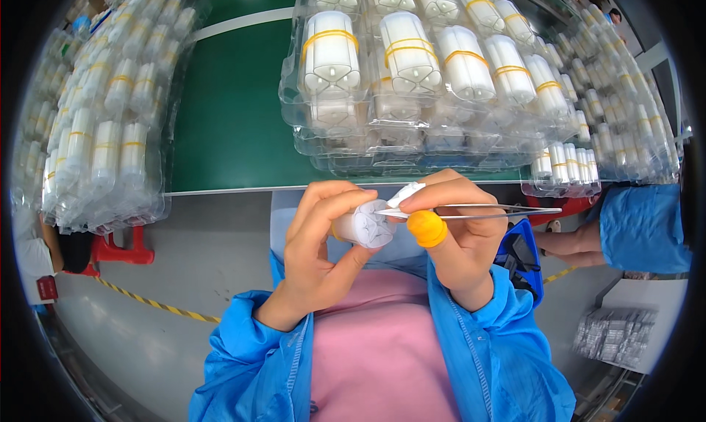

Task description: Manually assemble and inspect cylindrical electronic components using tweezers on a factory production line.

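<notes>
My left hand point(312, 249) is closed round a white cylindrical bundle point(372, 227), whose end face shows several wedge-shaped segments. A bit of yellow band shows on its side by my fingers. In my right hand point(467, 234) I grip thin metal tweezers point(507, 211), with their points at the bundle's end face. A yellow finger cot point(426, 229) covers the right thumb, and a white finger cot point(406, 195) covers a fingertip above it. Both hands are raised in front of my chest, just off the near table edge.
Stacked clear plastic trays point(368, 139) of white cylinders with yellow bands stand on the green table point(228, 106). More stacks rise at left point(110, 150) and right. A blue bin point(526, 256) sits right of my hands. People sit on both sides; the right one wears blue point(643, 227).
</notes>
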Demonstrator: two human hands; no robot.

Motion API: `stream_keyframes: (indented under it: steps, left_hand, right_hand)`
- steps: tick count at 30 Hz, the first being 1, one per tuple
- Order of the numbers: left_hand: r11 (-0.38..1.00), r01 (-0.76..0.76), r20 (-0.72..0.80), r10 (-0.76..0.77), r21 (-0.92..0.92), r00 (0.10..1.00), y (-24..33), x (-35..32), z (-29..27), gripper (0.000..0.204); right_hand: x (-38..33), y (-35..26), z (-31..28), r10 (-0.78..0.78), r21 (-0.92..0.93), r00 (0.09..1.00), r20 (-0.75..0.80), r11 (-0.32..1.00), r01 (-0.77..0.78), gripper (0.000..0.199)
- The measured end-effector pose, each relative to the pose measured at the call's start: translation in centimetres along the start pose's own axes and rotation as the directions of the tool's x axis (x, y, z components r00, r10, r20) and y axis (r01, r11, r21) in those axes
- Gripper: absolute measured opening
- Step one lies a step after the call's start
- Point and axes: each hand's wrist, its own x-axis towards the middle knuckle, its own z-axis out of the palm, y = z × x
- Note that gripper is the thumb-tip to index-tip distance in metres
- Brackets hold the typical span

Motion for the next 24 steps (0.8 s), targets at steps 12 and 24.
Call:
stream_keyframes:
  steps: [12, 24]
  left_hand:
    - [0.985, -0.042, -0.070, 0.054, 0.165, 0.996, 0.1, -0.4, -0.1, 0.039]
    - [0.946, 0.284, 0.225, -0.246, -0.157, 0.943, 0.3, -0.7, -0.2, 0.055]
  right_hand:
    - [0.1, -0.1, 0.4, 0.004, -0.119, 0.998, 0.059, 0.993, 0.003, 0.011]
    - [0.4, -0.8, -0.1, -0.002, -0.125, 0.995, 0.099, 0.992, 0.015, 0.014]
